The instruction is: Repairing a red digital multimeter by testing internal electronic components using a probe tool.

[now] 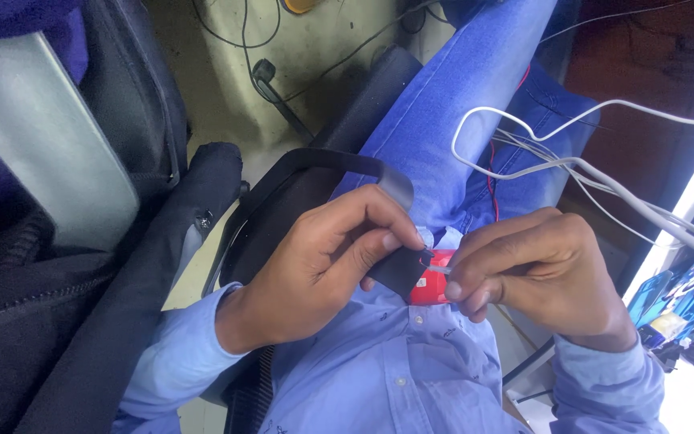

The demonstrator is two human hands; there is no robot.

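The left hand sits just left of the picture's centre, its thumb and fingers pinched tight on the end of a flat black strap, which loops up and away toward ten o'clock over the dark seat edge. Directly at three o'clock from it, almost touching, the right hand is curled narrow, thumb and forefinger pressed together on a thin pale wire end that points toward the strap. Between the two hands, and partly hidden behind the strap end and the fingertips, lies a small red part; a fine red line glows across the strap's corner beside it, and what the part is cannot be told. Both hands hover over the person's lap, above a light blue buttoned shirt at six o'clock and blue jeans running up toward twelve o'clock. A bundle of white cables loops over the thigh at two o'clock and trails off to the right edge, with a thin red wire hanging beside it down toward the hands. At nine o'clock a dark backpack leans against a grey panel. At twelve o'clock a black cord lies on the dusty floor. At four o'clock, near the right edge, some blue items lie blurred.
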